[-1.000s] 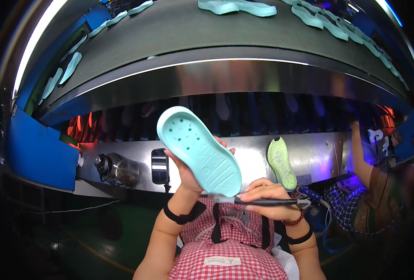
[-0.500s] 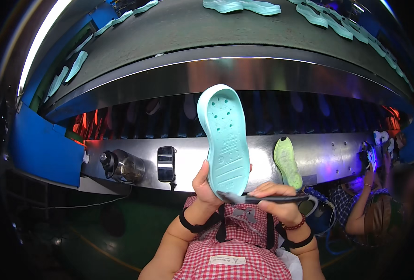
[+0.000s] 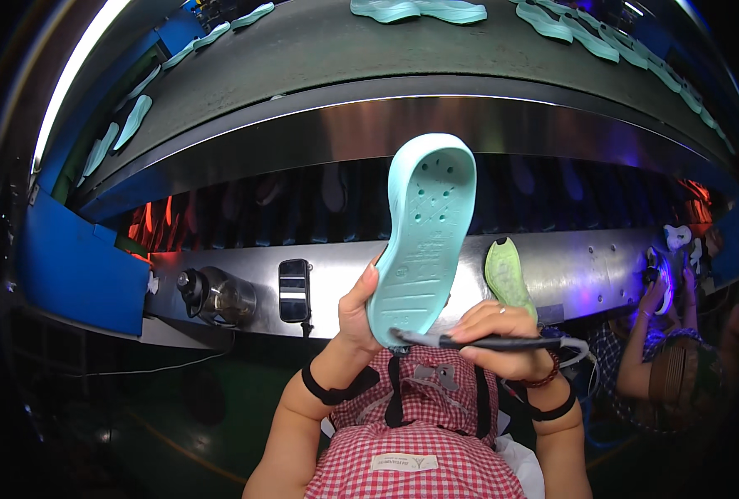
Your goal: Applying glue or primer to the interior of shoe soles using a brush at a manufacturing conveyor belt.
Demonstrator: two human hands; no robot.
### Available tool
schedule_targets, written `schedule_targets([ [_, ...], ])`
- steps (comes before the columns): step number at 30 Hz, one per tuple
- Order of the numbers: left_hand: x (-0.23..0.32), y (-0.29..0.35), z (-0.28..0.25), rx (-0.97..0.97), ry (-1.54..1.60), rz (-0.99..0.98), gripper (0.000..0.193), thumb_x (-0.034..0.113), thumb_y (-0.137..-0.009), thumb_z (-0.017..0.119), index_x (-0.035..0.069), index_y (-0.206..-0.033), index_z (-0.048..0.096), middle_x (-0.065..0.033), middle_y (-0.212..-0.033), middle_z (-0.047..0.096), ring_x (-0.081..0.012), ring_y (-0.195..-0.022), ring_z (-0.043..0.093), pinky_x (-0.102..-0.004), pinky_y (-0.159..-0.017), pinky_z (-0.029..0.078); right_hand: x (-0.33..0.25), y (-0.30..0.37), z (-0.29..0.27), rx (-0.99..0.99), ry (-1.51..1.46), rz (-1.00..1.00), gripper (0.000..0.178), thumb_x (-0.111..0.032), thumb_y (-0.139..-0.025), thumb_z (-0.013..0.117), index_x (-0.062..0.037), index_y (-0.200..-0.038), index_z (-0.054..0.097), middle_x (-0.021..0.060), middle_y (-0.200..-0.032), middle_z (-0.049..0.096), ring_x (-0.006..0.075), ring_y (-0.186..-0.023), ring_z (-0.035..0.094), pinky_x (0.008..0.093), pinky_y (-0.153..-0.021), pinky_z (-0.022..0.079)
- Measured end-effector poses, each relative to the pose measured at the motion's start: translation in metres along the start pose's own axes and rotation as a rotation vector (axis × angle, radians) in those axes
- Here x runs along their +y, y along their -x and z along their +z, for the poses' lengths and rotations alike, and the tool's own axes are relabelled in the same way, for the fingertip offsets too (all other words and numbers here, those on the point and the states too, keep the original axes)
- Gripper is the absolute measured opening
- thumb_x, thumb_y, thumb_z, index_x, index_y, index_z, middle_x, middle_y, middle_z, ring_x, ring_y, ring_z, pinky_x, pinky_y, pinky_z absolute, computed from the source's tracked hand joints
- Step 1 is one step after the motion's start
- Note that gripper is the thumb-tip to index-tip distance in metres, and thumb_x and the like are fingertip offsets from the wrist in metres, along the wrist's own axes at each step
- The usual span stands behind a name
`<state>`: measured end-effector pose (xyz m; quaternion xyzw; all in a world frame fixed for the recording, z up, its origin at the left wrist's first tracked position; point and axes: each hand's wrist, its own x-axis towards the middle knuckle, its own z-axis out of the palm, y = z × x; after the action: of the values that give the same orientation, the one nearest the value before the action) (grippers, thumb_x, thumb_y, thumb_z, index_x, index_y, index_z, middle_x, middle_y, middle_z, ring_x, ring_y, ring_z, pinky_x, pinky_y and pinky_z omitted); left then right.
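Observation:
A mint-green shoe sole [image 3: 424,258] stands tilted up in front of me, its hollow inner face with small holes and ribs toward me. My left hand [image 3: 359,308] is closed round its lower left edge. In my right hand [image 3: 503,333] is a black-handled brush [image 3: 447,341] with a pale tube running from its rear end. The brush's grey tip touches the lower end of the sole. Behind my right hand, a yellow-green sole [image 3: 509,270] with a dark tip lies on the metal ledge [image 3: 353,262].
On the ledge at left are a dark see-through bottle [image 3: 226,298] and a phone [image 3: 295,291]. Beyond runs a dark conveyor belt [image 3: 303,62] carrying several mint soles [image 3: 451,11]. At far right a co-worker's hands [image 3: 657,295] hold a shoe [image 3: 664,279] under bluish light.
The mint sole has shifted right and slightly up, its upper end leaning more to the right. The brush tip stays at its lower end, and the brush lies slightly lower.

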<state>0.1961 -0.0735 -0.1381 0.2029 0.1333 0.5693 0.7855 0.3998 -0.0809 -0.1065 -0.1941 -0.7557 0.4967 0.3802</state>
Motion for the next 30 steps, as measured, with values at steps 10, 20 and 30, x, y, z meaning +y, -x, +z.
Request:
schedule_targets([
  [10, 0.012, -0.004, 0.011, -0.019, -0.285, -0.513, 0.054, 0.022, -0.083, 0.048, -0.008, -0.126, 0.035, -0.0212, -0.121, 0.046, -0.026, -0.104, 0.053, -0.0342, -0.091, 0.041, -0.019, 0.001, -0.011, -0.224, 0.122, 0.044, 0.022, -0.001, -0.07, 0.067, -0.0034, -0.092, 0.064, 0.0111, -0.093, 0.065, 0.0236, -0.086, 0.062, 0.0306, -0.076, 0.05],
  [20, 0.023, -0.001, 0.014, 0.057, -0.548, -0.731, 0.05, 0.028, -0.084, 0.055, -0.005, -0.12, 0.045, -0.016, -0.11, 0.055, -0.0163, -0.094, 0.056, -0.0246, -0.077, 0.047, -0.037, 0.007, -0.032, -0.581, 0.445, 0.054, 0.03, -0.006, -0.068, 0.061, -0.0102, -0.098, 0.061, 0.0026, -0.1, 0.063, 0.0193, -0.091, 0.061, 0.0284, -0.077, 0.048],
  [30, 0.027, 0.006, 0.003, 0.048, -0.61, -0.661, 0.049, 0.03, -0.086, 0.051, -0.003, -0.122, 0.044, -0.017, -0.109, 0.054, -0.0178, -0.09, 0.059, -0.0252, -0.073, 0.05, -0.023, 0.016, -0.049, -0.33, 0.502, 0.063, 0.031, -0.004, -0.069, 0.06, -0.0082, -0.1, 0.058, 0.0054, -0.101, 0.062, 0.0234, -0.083, 0.062, 0.0289, -0.069, 0.05],
])
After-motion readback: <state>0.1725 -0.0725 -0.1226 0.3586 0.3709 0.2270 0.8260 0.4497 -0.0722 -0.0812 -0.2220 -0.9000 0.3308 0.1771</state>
